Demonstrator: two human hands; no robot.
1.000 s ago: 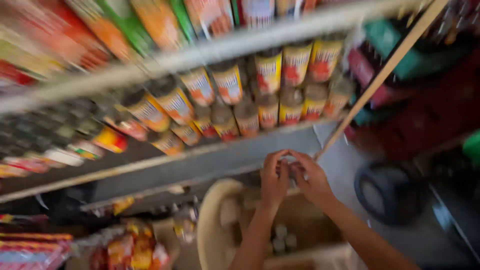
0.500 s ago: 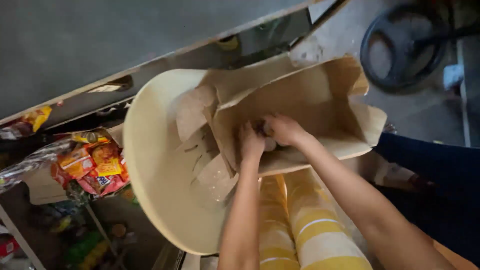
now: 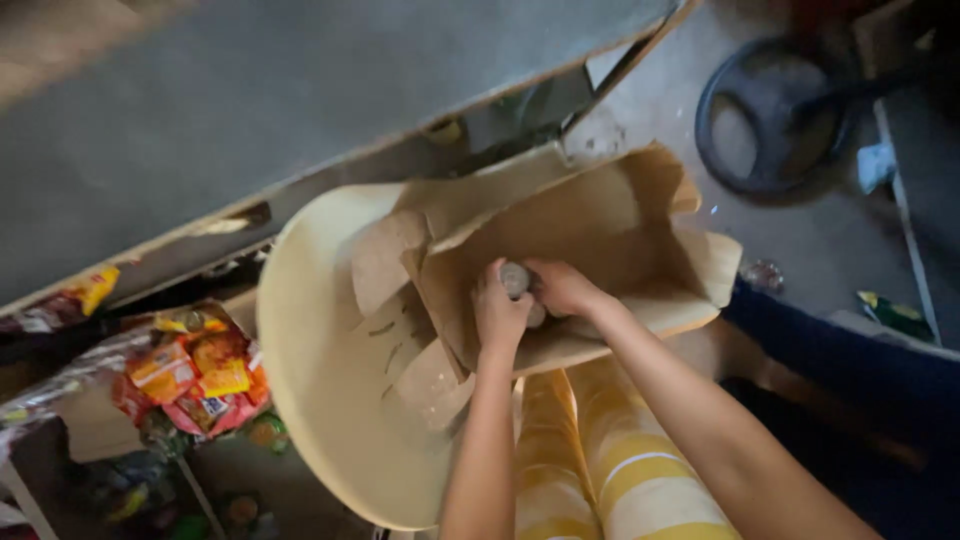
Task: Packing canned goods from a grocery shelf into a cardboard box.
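Inside the box (image 3: 600, 230), L hand (image 3: 498, 312) & R hand (image 3: 562, 288) both gripped a can (image 3: 515, 279). Box sat tilted on the chair (image 3: 310, 380); could've tipped off if pulled hard.

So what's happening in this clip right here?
A person is reaching with both hands into an open cardboard box that sits on a round cream plastic seat. The left hand and right hand meet around a small can inside the box. Snack packets lie to the left.
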